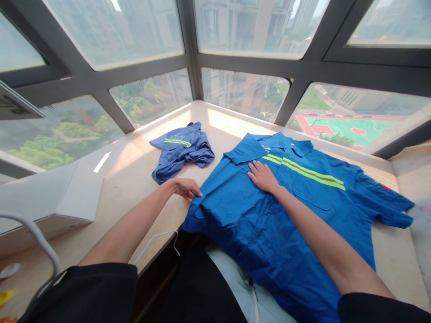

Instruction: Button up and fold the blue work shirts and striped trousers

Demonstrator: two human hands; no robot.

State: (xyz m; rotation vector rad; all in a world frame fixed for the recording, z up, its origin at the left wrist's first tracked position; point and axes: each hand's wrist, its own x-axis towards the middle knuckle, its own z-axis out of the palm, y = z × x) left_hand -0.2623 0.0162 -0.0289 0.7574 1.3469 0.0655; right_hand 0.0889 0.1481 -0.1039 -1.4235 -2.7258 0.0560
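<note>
A blue short-sleeved work shirt (242,215) with a yellow-green reflective stripe lies spread over the ledge, its lower part hanging over the front edge towards my lap. My left hand (189,188) pinches the shirt's left edge between thumb and fingers. On the chest, beside the stripe, my right hand (263,176) rests flat with fingers stretched out. The sleeve on the left is folded inward over the front, near my right fingertips. A smaller, darker blue garment (183,150) with a similar stripe lies crumpled beyond my left hand.
Windows with grey frames (193,49) close off the back of the pale ledge (134,197). A white box (77,193) stands at the left, near a thick pale cable (40,237). A thin white cord (155,235) runs over the ledge's front edge.
</note>
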